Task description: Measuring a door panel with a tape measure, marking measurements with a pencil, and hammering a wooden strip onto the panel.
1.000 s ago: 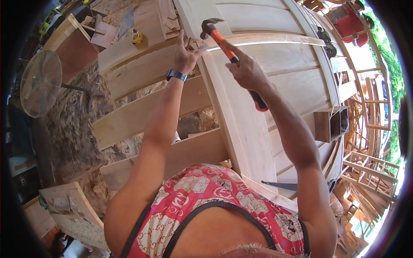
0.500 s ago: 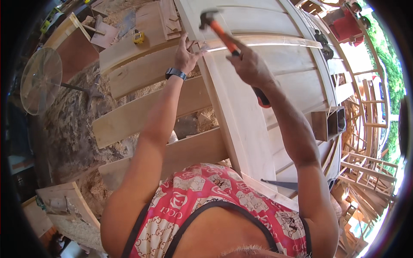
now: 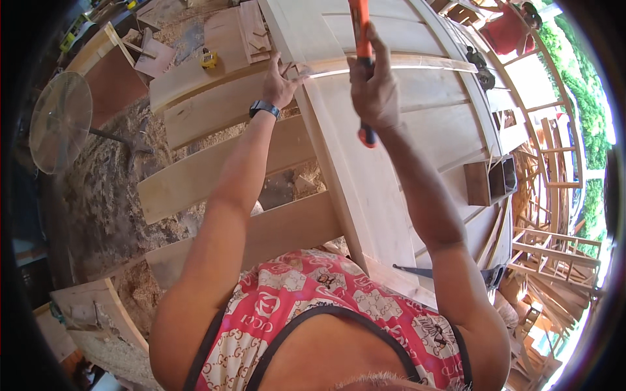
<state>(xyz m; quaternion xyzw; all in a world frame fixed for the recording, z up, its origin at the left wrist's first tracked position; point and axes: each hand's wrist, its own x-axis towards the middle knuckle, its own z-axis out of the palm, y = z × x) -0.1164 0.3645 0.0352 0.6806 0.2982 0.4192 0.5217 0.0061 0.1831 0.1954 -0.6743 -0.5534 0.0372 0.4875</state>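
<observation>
In the head view, the right hand (image 3: 377,91) is closed around the handle of an orange-and-black hammer (image 3: 360,29), held over the pale wooden panel (image 3: 368,153), its head cut off by the upper edge. The left hand (image 3: 280,86) is at the near end of a narrow wooden strip (image 3: 420,62) lying across the panel, thumb and forefinger spread; whether its other fingers grip anything, I cannot tell. A yellow tape measure (image 3: 208,60) rests on a board (image 3: 184,85) farther left.

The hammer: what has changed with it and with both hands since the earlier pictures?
The right hand has swung the hammer toward the picture's top edge; its head is now out of view. Nothing was let go. The left hand stays at the wooden strip's left end.
</observation>
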